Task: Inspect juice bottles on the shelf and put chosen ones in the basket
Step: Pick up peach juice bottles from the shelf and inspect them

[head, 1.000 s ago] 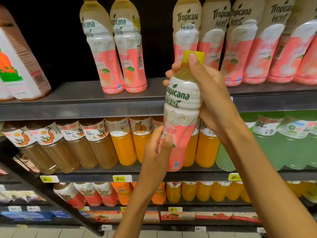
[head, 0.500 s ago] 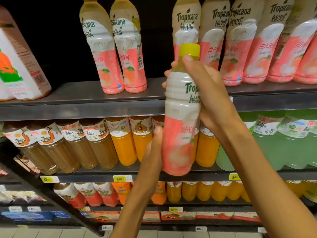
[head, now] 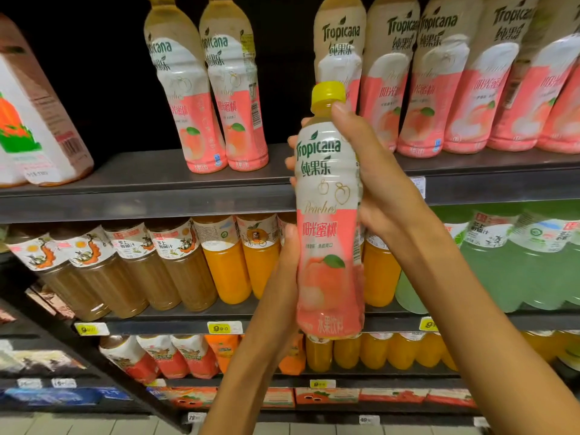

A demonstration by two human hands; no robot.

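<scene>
I hold one peach juice bottle (head: 329, 215) upright in front of the shelves; it has a yellow cap and a white and pink Tropicana label whose front faces me. My right hand (head: 376, 171) grips its upper half from the right, thumb up near the cap. My left hand (head: 287, 271) grips the lower half from the left, with its fingers hidden behind the bottle. Matching peach bottles (head: 439, 89) stand in a row on the top shelf (head: 141, 196) behind. No basket is in view.
Two more peach bottles (head: 207, 95) stand at the left of the top shelf, beside a white and brown carton (head: 34, 120). Below are brown (head: 131, 271), orange (head: 232, 265) and pale green (head: 514, 265) drinks, with yellow price tags (head: 224, 328) on the shelf edge.
The bottle has turned in my hands, so the label's full front now faces me where half a second ago its side showed. Both hands stay in about the same place.
</scene>
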